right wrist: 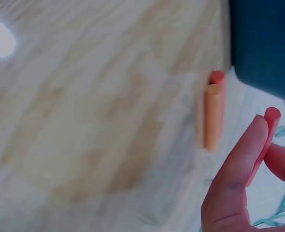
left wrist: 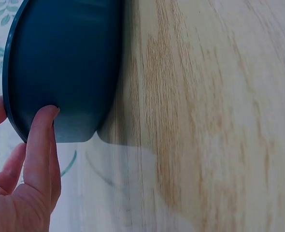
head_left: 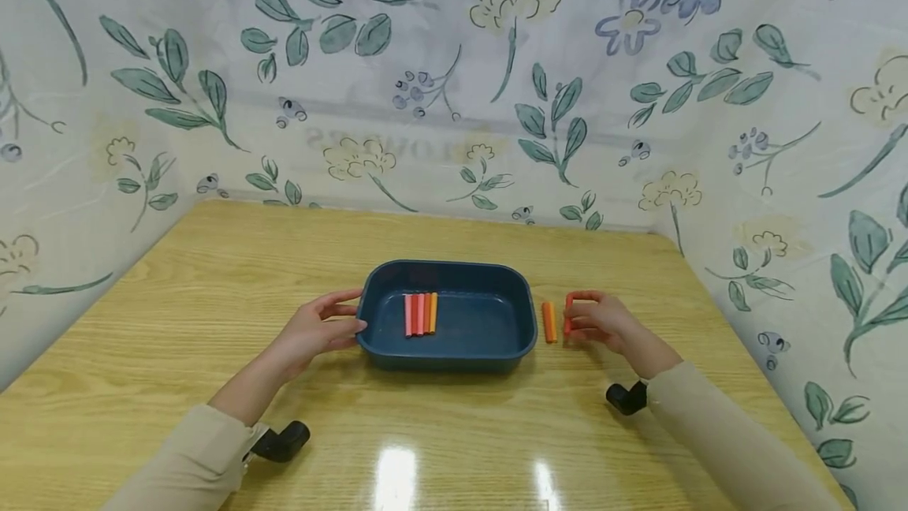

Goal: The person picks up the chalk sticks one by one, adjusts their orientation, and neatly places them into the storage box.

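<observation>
A dark blue rectangular container (head_left: 461,363) stands on the table. My left hand (head_left: 317,330) grips its left end. In the left wrist view the left hand's fingers (left wrist: 38,145) lie along the outer wall, and another digit reaches over the rim. Several slim round sticks (head_left: 420,314) in pink, red and orange lie side by side inside, left of the middle. My right hand (head_left: 599,322) pinches a red stick (right wrist: 273,116) between thumb and fingers, right of the container. Between that hand and the container, a pair of orange sticks (head_left: 549,322) lies on the table.
The wood-grain table (head_left: 440,432) has bright light reflections near its front. Floral cloth (head_left: 426,117) hangs behind it and on both sides. A black wrist mount (head_left: 284,441) juts from the left sleeve, another black mount (head_left: 627,398) from the right.
</observation>
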Demonstrator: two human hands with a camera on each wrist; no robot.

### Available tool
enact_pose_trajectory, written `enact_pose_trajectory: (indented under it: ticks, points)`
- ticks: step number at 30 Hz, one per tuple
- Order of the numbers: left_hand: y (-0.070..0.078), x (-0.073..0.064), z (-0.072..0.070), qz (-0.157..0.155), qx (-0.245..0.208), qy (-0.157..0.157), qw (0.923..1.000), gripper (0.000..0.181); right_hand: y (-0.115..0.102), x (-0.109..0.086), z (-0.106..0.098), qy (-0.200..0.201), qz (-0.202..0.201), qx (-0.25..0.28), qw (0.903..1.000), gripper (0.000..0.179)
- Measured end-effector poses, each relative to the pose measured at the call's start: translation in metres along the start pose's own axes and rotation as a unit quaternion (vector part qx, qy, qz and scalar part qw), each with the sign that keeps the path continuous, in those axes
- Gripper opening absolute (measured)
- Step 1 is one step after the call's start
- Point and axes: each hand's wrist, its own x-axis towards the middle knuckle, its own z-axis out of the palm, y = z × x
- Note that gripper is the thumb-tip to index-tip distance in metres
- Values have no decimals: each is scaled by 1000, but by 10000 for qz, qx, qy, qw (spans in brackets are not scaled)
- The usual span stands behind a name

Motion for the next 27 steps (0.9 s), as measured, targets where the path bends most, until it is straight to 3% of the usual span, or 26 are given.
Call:
enact_pose_trajectory:
  ticks: [20,27]
  points:
    - [-2,2,1,-9,26,29,10000,63,-45,-13,30,-561,-494,-47,9972,54]
    - [0,1,1,-21,85,49,9999,63,-55,-12,45,-599,-447,-14,9972,54]
